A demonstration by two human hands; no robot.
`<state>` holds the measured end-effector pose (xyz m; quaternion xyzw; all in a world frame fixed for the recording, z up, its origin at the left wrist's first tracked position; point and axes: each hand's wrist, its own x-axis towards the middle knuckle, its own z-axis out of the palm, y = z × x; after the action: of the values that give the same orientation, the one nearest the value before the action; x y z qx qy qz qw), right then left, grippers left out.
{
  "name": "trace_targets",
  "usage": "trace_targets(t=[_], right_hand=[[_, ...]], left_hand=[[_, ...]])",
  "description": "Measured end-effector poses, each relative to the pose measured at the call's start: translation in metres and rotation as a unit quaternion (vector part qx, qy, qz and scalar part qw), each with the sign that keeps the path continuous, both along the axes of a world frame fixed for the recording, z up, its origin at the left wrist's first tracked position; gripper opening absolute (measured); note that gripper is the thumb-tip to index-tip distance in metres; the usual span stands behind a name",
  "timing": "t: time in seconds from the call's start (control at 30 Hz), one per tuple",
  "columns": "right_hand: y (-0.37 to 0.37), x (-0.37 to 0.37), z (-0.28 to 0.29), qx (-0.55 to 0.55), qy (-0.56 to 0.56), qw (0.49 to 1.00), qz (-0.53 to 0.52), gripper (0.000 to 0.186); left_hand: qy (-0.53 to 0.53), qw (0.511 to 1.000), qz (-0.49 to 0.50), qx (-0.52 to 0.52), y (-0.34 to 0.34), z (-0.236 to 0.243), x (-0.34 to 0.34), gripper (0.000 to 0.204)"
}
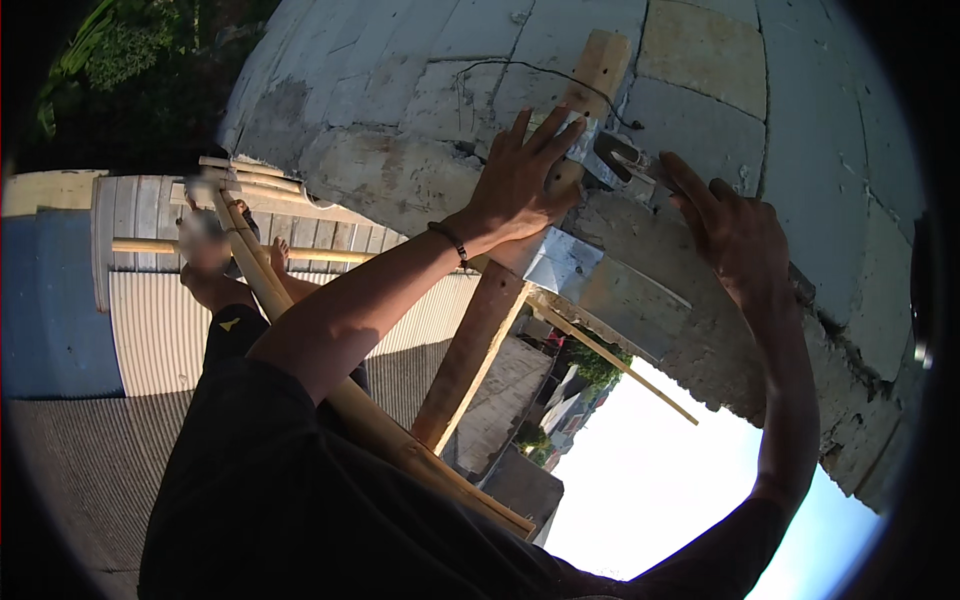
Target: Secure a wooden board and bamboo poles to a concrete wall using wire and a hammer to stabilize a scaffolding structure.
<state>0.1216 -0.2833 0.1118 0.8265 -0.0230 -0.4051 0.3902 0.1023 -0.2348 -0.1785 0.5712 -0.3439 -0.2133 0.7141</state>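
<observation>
My left hand (520,185) lies with its fingers spread across a wooden beam (603,68) and a shiny metal sheet on it. Below the wrist, another bent piece of metal sheet (563,262) wraps the wood. My right hand (735,230) is closed round the handle of a hammer (612,158); its dark head is close to the metal by my left fingertips. The fingers partly hide the handle. Dark spots like nail heads or holes mark the beam. A thin dark wire (520,64) curves over the wall above my left hand.
The rough block wall (700,110) has a broken mortar edge. A wooden post (470,350) and a long diagonal pole (390,430) run below my arms. Another person (205,275) is lower left, near corrugated roofing (150,320). A thin batten (640,375) sticks out over a drop.
</observation>
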Motion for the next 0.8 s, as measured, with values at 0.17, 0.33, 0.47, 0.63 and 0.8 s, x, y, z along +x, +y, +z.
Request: trace_targets(t=[0.17,0.33,0.47,0.63,0.8], right_hand=[[-0.001,0.005,-0.002,0.023,-0.011,1.000,-0.016,0.045],[0.007,0.021,-0.006,0.045,-0.051,0.997,-0.022,0.043],[0.014,0.054,-0.015,0.133,-0.224,0.964,-0.060,0.041],[0.019,0.102,-0.037,0.132,-0.180,0.945,-0.238,0.031],[0.014,0.102,-0.076,0.164,-0.038,0.979,-0.114,0.026]], left_hand=[[-0.034,0.999,0.031,0.013,0.001,0.001,0.002,0.080],[-0.007,1.000,0.003,0.009,0.005,0.005,0.005,0.078],[0.053,0.998,0.023,-0.018,0.014,0.016,-0.001,0.076],[0.209,0.974,-0.075,0.052,0.034,0.021,-0.022,0.082],[0.168,0.983,-0.012,0.078,0.023,-0.003,-0.022,0.100]])
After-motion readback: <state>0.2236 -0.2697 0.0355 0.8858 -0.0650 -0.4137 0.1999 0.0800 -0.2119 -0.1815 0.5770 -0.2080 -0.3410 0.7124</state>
